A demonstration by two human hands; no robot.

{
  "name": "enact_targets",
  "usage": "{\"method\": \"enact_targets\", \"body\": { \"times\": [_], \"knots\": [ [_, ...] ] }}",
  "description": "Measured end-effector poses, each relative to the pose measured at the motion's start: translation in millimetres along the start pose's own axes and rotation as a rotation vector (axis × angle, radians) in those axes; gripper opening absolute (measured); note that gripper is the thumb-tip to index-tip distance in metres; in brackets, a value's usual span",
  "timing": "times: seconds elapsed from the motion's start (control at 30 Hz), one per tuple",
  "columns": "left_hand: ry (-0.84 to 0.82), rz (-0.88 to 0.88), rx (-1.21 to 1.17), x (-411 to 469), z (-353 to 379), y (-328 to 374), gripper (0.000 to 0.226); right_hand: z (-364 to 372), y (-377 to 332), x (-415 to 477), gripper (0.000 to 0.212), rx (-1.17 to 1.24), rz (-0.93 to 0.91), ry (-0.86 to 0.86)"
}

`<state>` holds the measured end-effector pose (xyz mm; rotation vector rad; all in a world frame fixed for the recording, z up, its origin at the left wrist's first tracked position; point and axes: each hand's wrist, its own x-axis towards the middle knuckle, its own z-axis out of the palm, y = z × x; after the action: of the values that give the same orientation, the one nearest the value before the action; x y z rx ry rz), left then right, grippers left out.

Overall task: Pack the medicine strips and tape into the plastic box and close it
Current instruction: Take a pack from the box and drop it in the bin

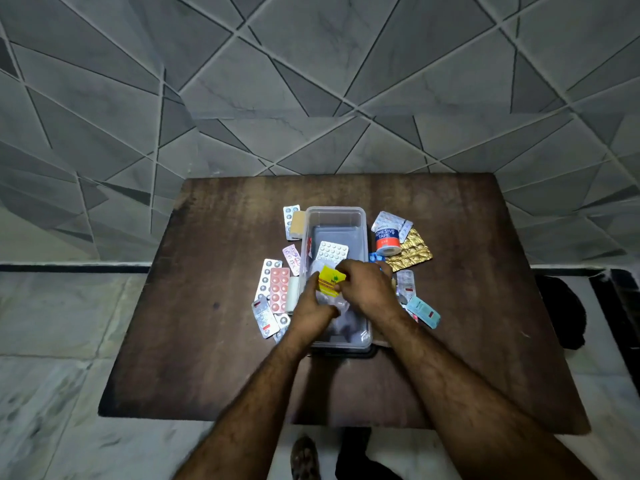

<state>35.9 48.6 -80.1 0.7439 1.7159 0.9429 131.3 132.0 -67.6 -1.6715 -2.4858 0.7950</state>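
Hands, left (313,308) and right (369,289), pinch yellow packet (330,279) over plastic box (362,220).

Dim overhead light; soft shadows; edges warped; slight blur

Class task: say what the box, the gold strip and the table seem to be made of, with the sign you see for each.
Box: clear plastic, it seems; the table shows through its glossy walls.
Gold strip: probably metal foil; shiny, embossed with blister bumps.
Table: looks like dark wood or wood laminate; brown streaked grain, worn matt finish.
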Motion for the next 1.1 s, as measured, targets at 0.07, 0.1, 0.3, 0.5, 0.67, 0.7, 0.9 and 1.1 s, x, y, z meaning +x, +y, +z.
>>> {"method": "enact_targets", "body": {
  "times": [0.07,0.1,0.3,0.5,0.67,0.7,0.9,1.1],
  "knots": [
    [-0.024,-0.066,-0.197,-5.5,-4.4,7.9,0.068,-15.6,1.2,-5.8,0.033,0.206,0.038,0.039],
    [-0.05,-0.098,-0.271,-8.9,-7.2,13.3,0.063,-22.3,1.9,-10.3,0.031,0.308,0.047,0.061],
    [-0.171,-0.028,-0.476,-37.5,-14.0,42.2,0.025,-49.9,-3.6,-50.0,0.016,0.591,0.045,0.127],
    [-0.201,0.073,-0.404,-61.8,5.5,52.9,0.022,-59.2,5.6,-94.4,0.018,0.705,0.063,0.286],
    [-0.303,0.167,-0.334,-79.6,41.1,63.2,0.007,-79.4,29.8,-139.1,0.023,0.845,0.148,0.393],
    [-0.314,0.167,-0.353,-82.9,48.4,64.9,0.009,-82.9,35.8,-144.9,0.025,0.863,0.168,0.404],
    [-0.292,0.12,-0.422,-92.5,115.2,86.7,0.054,-112.5,91.8,-177.8,0.02,0.954,0.227,0.512],
    [-0.556,0.143,-0.286,-90.4,206.7,99.8,0.015,-134.8,173.4,-195.8,0.017,1.035,0.313,0.581]
  ]
}}
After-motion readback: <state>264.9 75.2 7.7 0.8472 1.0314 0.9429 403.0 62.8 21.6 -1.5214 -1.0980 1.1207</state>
